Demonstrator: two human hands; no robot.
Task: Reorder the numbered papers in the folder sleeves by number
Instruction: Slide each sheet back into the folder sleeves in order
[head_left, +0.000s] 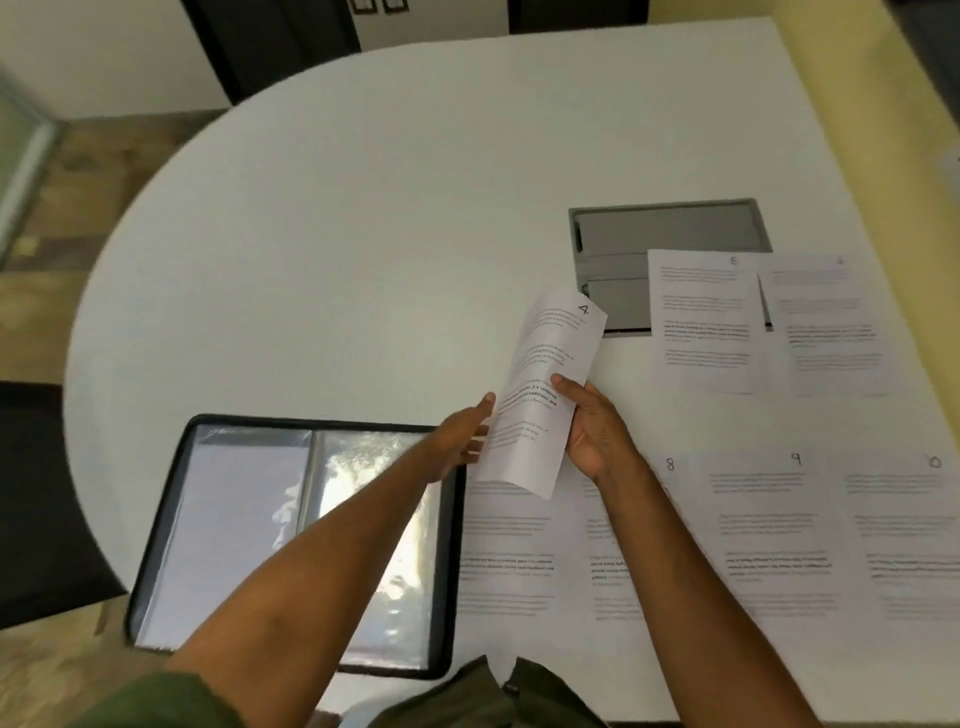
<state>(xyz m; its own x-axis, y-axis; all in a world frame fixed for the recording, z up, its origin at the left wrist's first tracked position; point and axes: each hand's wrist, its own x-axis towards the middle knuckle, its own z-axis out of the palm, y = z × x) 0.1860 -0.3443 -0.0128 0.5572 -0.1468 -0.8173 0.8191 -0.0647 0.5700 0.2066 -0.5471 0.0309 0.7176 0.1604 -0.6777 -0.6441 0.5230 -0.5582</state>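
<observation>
My right hand (587, 431) grips paper 4 (545, 384); my open left hand (462, 431) touches it; next it goes left into the folder (291, 545)

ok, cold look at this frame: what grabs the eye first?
The curled sheet marked 4, held above the table's middle by the right hand while the left hand touches its edge. Next, the open black folder with shiny sleeves at lower left, and numbered sheets spread flat along the right, including the sheet marked 9.

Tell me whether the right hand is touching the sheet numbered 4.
Touching. The head view shows the right hand wrapped round the lower edge of the sheet numbered 4, thumb on its printed face.
</observation>
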